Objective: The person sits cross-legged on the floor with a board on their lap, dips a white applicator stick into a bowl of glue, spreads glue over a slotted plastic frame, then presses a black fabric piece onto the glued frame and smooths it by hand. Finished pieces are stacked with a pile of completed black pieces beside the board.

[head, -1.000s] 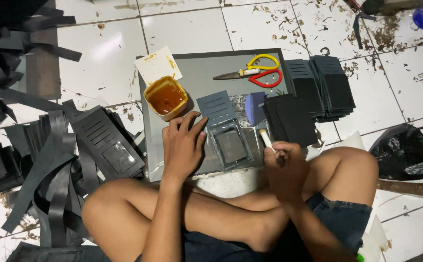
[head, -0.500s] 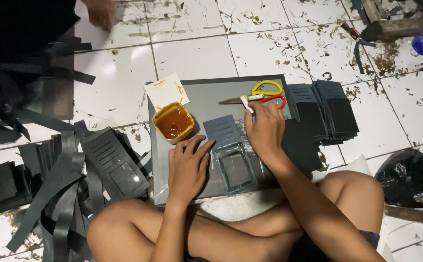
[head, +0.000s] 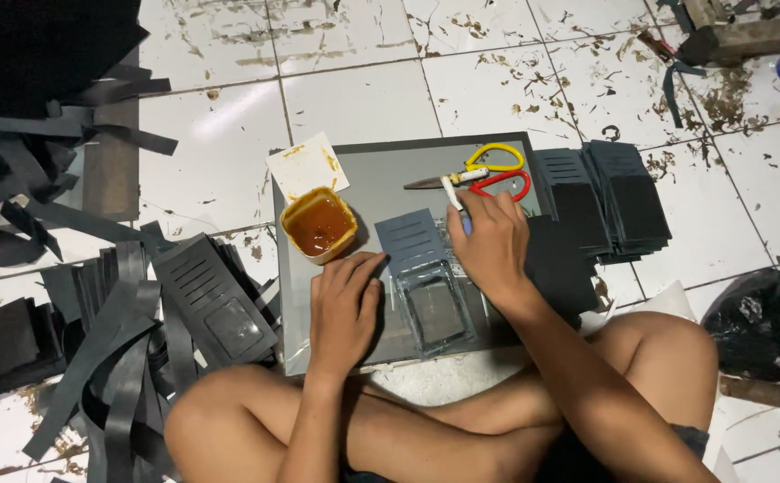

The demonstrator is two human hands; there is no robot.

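- Black strips point(head: 95, 358) piled on the tiled floor point(head: 354, 98) at far left; a dark slotted panel with a clear window point(head: 216, 300) lies on top of them.
- Grey work board point(head: 381, 174) sits on the floor in front of the crossed legs.
- Yellow tub of amber glue point(head: 318, 224) at the board's left edge, a smeared white card point(head: 308, 165) just behind it.
- Left hand point(head: 343, 309) flat on the board, fingers spread, pinning the left edge of the grey slotted piece with clear window point(head: 421, 277).
- Right hand point(head: 490, 241) closed round a thin white stick point(head: 454, 199), tip close to the scissors, resting at the piece's upper right.
- Scissors point(head: 488, 172), yellow and red handles, lie at the board's far edge.
- Stack of dark slotted panels point(head: 609, 197) off the board's right side.
- Black plastic bag point(head: 766, 326) at far right.
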